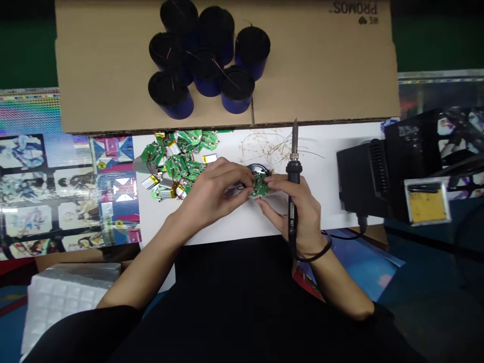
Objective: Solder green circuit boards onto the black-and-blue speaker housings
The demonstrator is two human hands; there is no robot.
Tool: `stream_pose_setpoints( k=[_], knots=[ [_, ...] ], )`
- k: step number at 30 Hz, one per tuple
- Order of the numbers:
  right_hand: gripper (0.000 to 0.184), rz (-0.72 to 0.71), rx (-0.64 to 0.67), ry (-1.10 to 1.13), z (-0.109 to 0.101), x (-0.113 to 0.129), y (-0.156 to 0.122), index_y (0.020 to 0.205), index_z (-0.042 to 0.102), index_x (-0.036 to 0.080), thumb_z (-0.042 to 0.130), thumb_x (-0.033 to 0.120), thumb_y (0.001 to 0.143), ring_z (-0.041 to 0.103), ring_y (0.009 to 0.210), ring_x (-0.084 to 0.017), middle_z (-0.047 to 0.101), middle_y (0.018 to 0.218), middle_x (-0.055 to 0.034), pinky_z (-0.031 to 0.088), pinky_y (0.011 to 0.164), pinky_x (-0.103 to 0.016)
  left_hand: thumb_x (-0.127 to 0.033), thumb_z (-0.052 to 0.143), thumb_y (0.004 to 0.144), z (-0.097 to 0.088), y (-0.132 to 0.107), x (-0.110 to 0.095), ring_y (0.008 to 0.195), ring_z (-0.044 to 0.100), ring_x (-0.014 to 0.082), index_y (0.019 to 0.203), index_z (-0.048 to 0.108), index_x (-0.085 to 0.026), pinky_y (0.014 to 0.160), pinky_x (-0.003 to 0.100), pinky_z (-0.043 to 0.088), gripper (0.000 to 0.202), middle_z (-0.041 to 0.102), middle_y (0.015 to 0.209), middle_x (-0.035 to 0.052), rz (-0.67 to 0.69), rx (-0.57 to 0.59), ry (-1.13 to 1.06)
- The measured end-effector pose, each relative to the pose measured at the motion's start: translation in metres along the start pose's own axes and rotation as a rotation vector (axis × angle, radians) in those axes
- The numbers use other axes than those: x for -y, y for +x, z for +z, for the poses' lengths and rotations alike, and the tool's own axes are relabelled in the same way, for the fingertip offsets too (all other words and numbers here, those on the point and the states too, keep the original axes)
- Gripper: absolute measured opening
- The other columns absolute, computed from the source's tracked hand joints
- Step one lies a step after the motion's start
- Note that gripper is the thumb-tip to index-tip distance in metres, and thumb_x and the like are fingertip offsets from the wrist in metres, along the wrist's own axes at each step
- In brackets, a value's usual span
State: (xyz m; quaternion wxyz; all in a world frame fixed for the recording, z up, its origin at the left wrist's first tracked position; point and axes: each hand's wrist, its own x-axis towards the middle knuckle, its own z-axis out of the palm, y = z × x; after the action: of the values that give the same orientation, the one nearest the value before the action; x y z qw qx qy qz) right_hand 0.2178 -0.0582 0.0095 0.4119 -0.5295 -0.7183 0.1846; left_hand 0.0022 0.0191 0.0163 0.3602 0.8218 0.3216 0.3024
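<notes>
- Left hand (pixel 215 194) pinches the green circuit board (pixel 260 185) at its left edge, thumb and forefinger nearly closed.
- Right hand (pixel 302 206) has thumb and forefinger slightly parted at the board's right side; it also holds a soldering iron (pixel 294 174), tip pointing away from the body. How its other fingers grip is hidden.
- The board sits between both hands, over the white sheet (pixel 328 176), nearer its front edge than the dark station (pixel 361 176) on the right.
- Sheet surface separates the right hand from that station.
- A pile of boards and batteries (pixel 176 166) crowds the left hand.
- Beyond, cardboard (pixel 321 65) bounds the sheet's far edge.
</notes>
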Motion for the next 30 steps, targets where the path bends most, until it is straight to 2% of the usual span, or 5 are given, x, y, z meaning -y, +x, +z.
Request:
stream_pose_setpoints(
  k=[7,20,23,26,30],
  knots=[
    [0.045,0.012,0.029,0.083,-0.005,-0.007,0.004,0.131,0.063,0.028,0.081,0.014,0.092,0.076,0.116,-0.028,0.078,0.122,-0.0084,0.065,0.102,-0.049,-0.021,0.072,0.103,0.001,0.0,0.003,0.101,0.071,0.0204,0.104,0.075,-0.018,0.094,0.037,0.053,0.005,0.081,0.109,0.0059,0.073,-0.02,0.016],
    [0.037,-0.003,0.043,0.101,-0.015,-0.007,0.005,0.131,0.065,0.027,0.075,0.018,0.097,0.076,0.117,-0.028,0.079,0.124,-0.0087,0.064,0.103,-0.05,-0.024,0.06,0.108,-0.005,0.008,0.0,0.101,0.062,0.0238,0.106,0.073,-0.019,0.094,0.04,0.051,0.014,0.079,0.115,0.0088,0.101,0.142,0.129],
    [0.028,0.126,-0.117,0.214,-0.022,0.004,-0.004,0.133,0.066,0.029,0.064,0.035,0.105,0.077,0.087,-0.024,0.079,0.101,-0.0047,0.067,0.079,-0.042,-0.023,0.058,0.108,-0.006,0.009,0.0,0.101,0.062,0.0237,0.106,0.073,-0.019,0.094,0.039,0.05,0.015,0.078,0.116,0.0087,0.093,0.16,0.129],
    [0.038,0.211,-0.317,0.34,-0.032,0.012,-0.017,0.134,0.064,0.031,0.067,0.049,0.101,0.065,0.061,-0.017,0.071,0.092,-0.0019,0.056,0.05,-0.032,-0.024,0.056,0.11,-0.009,0.011,0.001,0.104,0.063,0.0243,0.108,0.073,-0.019,0.095,0.04,0.05,0.018,0.078,0.117,0.0088,0.092,0.191,0.113],
    [0.026,0.117,-0.257,0.207,-0.046,0.021,-0.033,0.117,0.073,0.022,0.072,0.025,0.091,0.07,0.062,-0.017,0.073,0.089,-0.0043,0.054,0.045,-0.029,-0.025,0.056,0.111,-0.011,0.012,0.002,0.108,0.064,0.0246,0.109,0.073,-0.019,0.097,0.039,0.05,0.018,0.077,0.116,0.0086,0.114,0.211,0.094]
  ],
)
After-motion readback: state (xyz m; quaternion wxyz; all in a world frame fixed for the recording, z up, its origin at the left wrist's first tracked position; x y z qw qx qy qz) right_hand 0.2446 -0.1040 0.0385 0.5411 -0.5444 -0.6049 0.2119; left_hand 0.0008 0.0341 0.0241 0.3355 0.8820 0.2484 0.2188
